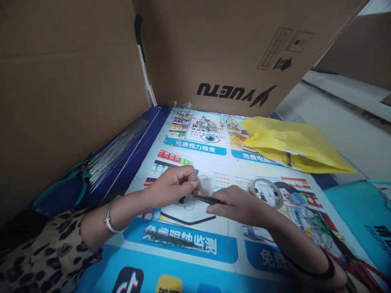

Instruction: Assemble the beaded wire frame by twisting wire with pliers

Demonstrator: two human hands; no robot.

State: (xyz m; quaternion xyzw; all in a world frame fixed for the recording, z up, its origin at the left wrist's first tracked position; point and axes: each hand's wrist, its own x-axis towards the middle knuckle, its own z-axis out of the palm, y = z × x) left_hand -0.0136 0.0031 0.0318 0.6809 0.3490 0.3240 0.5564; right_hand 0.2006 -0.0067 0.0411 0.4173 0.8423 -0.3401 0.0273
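My left hand [180, 183] is closed in a pinch on a thin wire [204, 177], which curls in fine loops around the fingertips. Opposite it, my right hand [232, 203] grips a slim dark tool [207, 199] whose narrow end points left to the wire. The palm hides the tool's handle, so its exact kind does not show. Both hands are over a printed poster sheet [220, 169]. On the sheet below them lies a bundle of short dark strands [174, 238].
Cardboard walls [189, 53] stand at the left and back. Long thin wires [114, 152] and a teal-handled tool [84, 185] lie left. To the right are a yellow bag [287, 140], a clear ring-shaped roll [279, 197], tangled coloured wires [314, 224] and a turquoise bag [357, 215].
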